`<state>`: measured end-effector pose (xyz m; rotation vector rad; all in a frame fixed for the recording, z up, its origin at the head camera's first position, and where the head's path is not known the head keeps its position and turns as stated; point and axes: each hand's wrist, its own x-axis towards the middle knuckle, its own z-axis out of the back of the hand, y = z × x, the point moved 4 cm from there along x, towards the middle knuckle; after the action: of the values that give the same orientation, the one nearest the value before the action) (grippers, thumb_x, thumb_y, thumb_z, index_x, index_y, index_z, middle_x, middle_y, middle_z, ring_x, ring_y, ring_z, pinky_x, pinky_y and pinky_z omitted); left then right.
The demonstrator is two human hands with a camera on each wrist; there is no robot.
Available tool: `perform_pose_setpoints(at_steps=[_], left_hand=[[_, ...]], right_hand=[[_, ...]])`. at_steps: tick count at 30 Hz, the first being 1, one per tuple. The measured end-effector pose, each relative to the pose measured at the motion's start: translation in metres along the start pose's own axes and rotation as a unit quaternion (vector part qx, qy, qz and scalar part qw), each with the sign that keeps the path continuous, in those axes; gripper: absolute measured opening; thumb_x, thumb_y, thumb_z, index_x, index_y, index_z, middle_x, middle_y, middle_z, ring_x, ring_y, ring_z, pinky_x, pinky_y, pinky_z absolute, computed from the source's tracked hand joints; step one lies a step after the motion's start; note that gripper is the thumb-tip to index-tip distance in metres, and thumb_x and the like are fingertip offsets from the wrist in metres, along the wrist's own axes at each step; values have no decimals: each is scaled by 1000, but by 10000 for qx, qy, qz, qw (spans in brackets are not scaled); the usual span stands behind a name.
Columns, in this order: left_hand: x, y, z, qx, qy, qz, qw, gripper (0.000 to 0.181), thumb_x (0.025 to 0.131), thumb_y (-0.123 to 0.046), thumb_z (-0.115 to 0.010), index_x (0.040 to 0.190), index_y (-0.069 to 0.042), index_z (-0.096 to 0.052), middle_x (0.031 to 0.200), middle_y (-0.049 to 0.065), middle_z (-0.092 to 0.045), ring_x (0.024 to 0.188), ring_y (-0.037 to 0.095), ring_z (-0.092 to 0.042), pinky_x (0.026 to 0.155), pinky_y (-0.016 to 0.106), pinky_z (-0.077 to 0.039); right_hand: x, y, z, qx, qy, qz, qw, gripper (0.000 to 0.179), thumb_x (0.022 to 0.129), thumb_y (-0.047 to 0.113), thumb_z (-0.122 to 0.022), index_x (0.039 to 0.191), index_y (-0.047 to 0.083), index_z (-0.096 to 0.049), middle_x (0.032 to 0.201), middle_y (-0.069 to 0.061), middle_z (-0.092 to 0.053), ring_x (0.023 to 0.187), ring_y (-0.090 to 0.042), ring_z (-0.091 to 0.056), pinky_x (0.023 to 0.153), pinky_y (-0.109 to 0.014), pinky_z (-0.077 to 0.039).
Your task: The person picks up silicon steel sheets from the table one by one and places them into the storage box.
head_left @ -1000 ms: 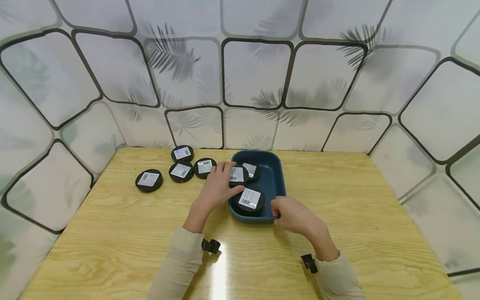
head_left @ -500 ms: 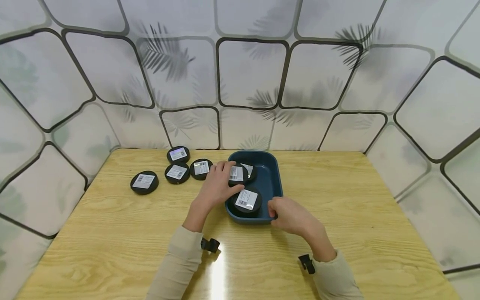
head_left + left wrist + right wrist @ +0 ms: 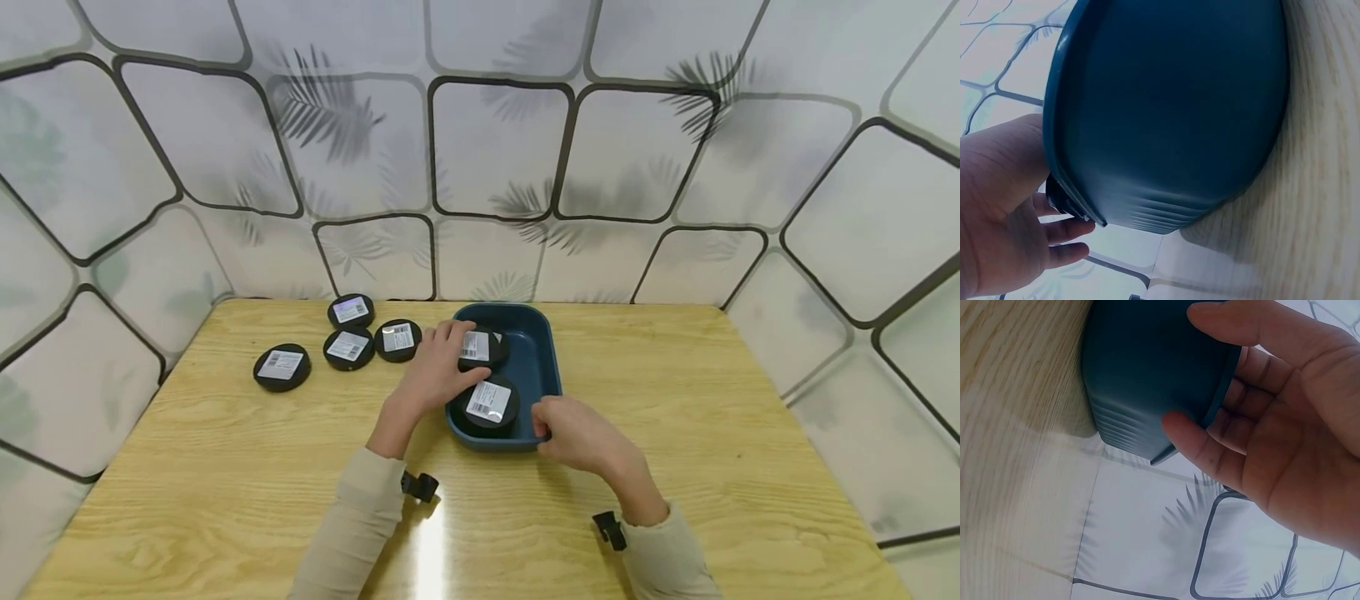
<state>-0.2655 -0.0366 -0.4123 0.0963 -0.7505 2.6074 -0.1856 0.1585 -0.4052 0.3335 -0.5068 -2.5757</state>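
Observation:
My left hand (image 3: 430, 372) reaches over the left rim of a dark blue plastic bin (image 3: 552, 367). It holds a flat round black disc (image 3: 475, 348) with a white barcode label, inside the bin's left side. In the left wrist view, a black edge of the disc (image 3: 1060, 197) shows by the fingers; the thumb is hidden there. Another labelled disc (image 3: 503, 347) lies mostly covered behind the held one. Nearer me in the bin rests a further black disc (image 3: 490, 402). My right hand (image 3: 581, 433) grips the bin's front right rim, fingers inside, thumb outside.
Left of the bin, several labelled black discs lie on the wooden table (image 3: 675, 400): one by my left hand (image 3: 397, 340), two close together (image 3: 348, 347), one farther left (image 3: 282, 367). Patterned fabric walls (image 3: 495, 150) surround the table's back and sides.
My left hand has shifted slightly right relative to the bin, and the held disc now covers more of the disc behind it. My right hand keeps its grip. The head view has turned slightly right.

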Motion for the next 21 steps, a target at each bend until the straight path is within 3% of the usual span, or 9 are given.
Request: perform_pose_setpoints(at_steps=[9,17,21], left_hand=[[3,6,-1,-41,-70,-163,9998,72,91,-41,-70,147,-8,-39,146,20,-41,132,42,-39,109,54,-35],[5,12,2,480,-509,-95,9975,70,89,-38,-74,145,-8,-42,146,23,-40,127,44,-42,106,55,-37],[5,9,2,723,-678,-357,9944,71,87,-35,-78,143,-8,-44,143,23,-43,123,44,-44,102,56,-40]], right_hand=[[1,2,1,7,6,25,10000,24,76,-4,-73,74,14,-58,73,4,-52,66,-13,-48,60,-28,-42],[1,1,1,-36,28,-96,9999,23,76,-4,-73,75,13,-58,73,4,-53,67,-14,-48,61,-30,-43],[0,1,0,-22,38,-147,9999,23,77,-4,-74,75,14,-58,73,4,-53,67,-14,-48,62,-31,-43]])
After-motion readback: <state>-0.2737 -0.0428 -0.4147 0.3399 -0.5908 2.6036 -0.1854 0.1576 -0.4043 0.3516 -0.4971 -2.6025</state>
